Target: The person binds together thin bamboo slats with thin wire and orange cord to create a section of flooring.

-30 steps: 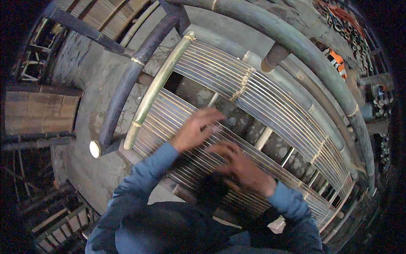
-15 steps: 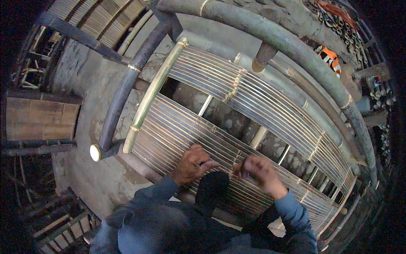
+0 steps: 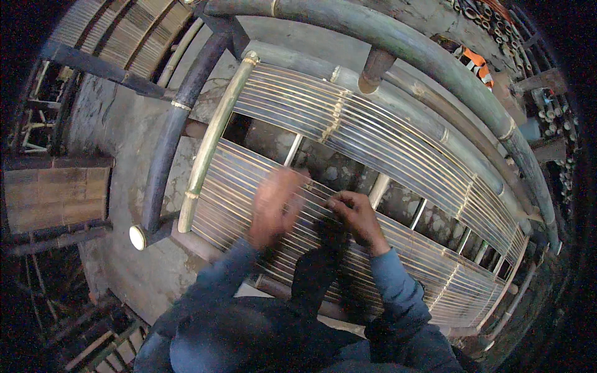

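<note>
Thin bamboo slats run side by side across a bamboo bench frame, in a near slat panel point(image 3: 227, 199) and a far slat panel point(image 3: 398, 133) with an open gap between them. Motion smears my left hand point(image 3: 277, 202), raised over the near panel; its fingers cannot be made out. My right hand point(image 3: 357, 214) is close beside it at the gap edge of that panel, thumb and fingers pinched together. Whatever the pinch holds, if anything, is too small to tell. My dark-clad knee point(image 3: 314, 270) covers part of the near panel below the hands.
A thick green bamboo rail point(image 3: 379, 43) curves along the far side. A pale green pole point(image 3: 217, 143) closes the left end, with a dark bamboo arm point(image 3: 165, 161) beyond it. Other bamboo furniture point(image 3: 59, 196) stands at left. An orange object point(image 3: 477, 65) lies at far right.
Both hands have moved away from me, to the near panel's gap edge. The right hand has also shifted left, and its fingers now show in a pinch. The view has shifted slightly.
</note>
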Demonstrator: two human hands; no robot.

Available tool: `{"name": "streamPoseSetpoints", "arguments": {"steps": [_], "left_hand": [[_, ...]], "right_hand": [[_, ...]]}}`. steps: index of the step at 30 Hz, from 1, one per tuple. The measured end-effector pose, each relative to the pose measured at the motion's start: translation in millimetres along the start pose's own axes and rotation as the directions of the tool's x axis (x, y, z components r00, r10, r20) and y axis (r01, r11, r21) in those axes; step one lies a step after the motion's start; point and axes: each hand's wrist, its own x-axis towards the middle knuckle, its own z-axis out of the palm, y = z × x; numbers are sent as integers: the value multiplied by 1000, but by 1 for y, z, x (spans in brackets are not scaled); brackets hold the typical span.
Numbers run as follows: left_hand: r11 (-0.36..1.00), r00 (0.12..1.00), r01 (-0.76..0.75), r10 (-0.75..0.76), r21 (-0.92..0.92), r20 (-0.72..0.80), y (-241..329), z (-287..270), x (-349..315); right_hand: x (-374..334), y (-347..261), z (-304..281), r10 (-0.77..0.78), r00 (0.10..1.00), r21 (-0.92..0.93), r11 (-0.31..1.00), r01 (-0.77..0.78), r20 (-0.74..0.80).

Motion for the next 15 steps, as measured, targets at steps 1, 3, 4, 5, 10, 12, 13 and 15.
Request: {"name": "streamPoseSetpoints", "arguments": {"steps": [1, 3, 4, 5, 10, 12, 13, 15], "left_hand": [[981, 999, 15, -5, 192, -55, -32, 1, 15], [897, 997, 79, -62, 435, -52, -72, 10, 39], [873, 996, 84, -79, 480, -31, -91, 15, 38], [852, 996, 82, -90, 517, -11, -109, 21, 37], [789, 999, 22, -45, 614, 21, -117, 29, 44], [808, 999, -19, -12, 588, 49, -118, 24, 54], [817, 998, -38, 4, 575, 61, -118, 20, 57], [912, 990, -9, -51, 410, 135, -123, 11, 45]], "right_hand": [[-8, -5, 1, -70, 998, -64, 996, 69, -6], [-24, -20, -4, -192, 981, -206, 961, 182, -28], [-29, -32, -4, -170, 985, -169, 972, 164, -18], [-31, -41, -5, -130, 991, -164, 978, 126, -13], [-38, -29, -5, -233, 970, -207, 954, 216, -65], [-41, -22, -2, -181, 983, -201, 964, 175, -10], [-43, -21, -1, -154, 988, -199, 968, 155, 20], [-46, -24, 1, -163, 985, -243, 955, 170, 47]]}}
